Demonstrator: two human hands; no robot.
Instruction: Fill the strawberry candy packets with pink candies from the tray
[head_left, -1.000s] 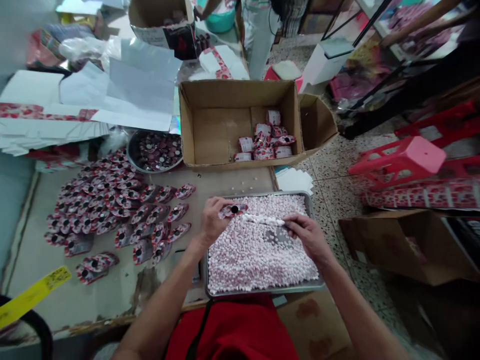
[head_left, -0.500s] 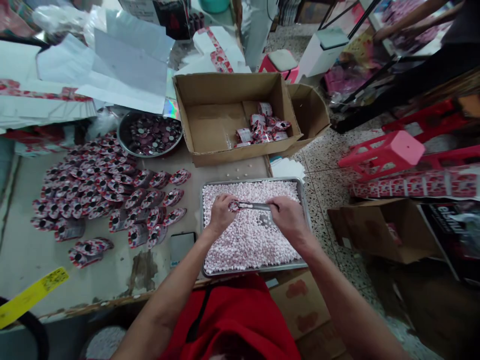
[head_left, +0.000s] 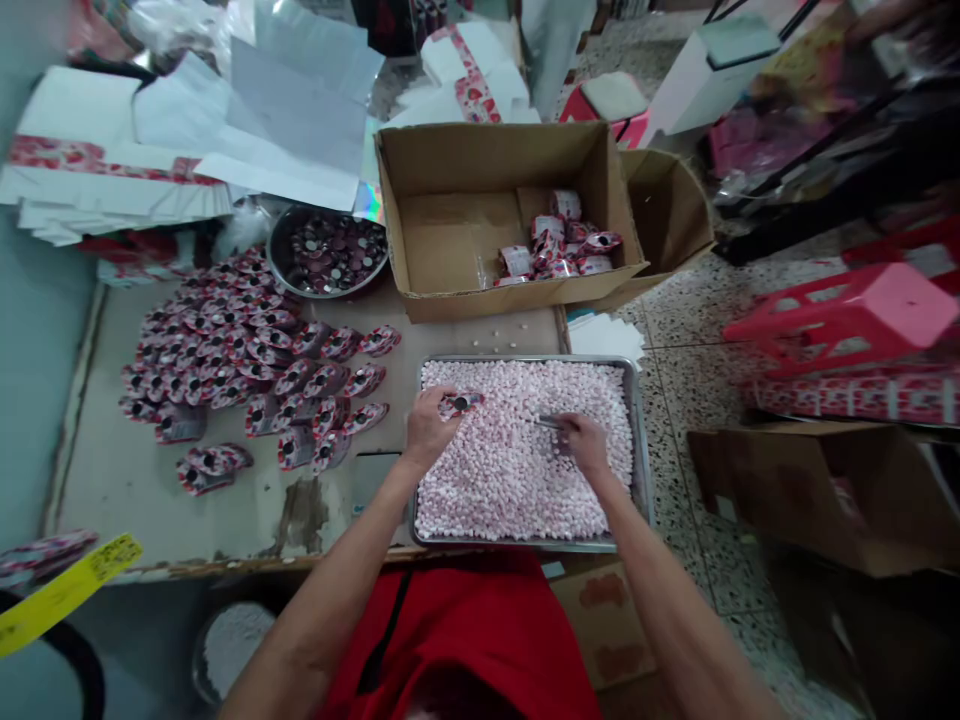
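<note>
A metal tray (head_left: 642,440) full of small pink and white pellets (head_left: 517,470) lies at the table's front right. My left hand (head_left: 427,428) holds a small red patterned pouch (head_left: 459,403) with a dark round opening over the tray's left side. My right hand (head_left: 585,440) grips a narrow metal scoop (head_left: 547,421) that lies low on the pellets, a hand's width right of the pouch.
Many flat red pouches (head_left: 247,370) are spread over the table to the left. A metal bowl (head_left: 330,252) of dark caps stands behind them. An open cardboard box (head_left: 510,220) holds several filled pouches (head_left: 559,250). White sheets (head_left: 225,130) are stacked at the back.
The scoop, loaded and held at the pouch mouth before, has drawn away to the right and down onto the pellets. My left hand still holds the pouch. The view has shifted.
</note>
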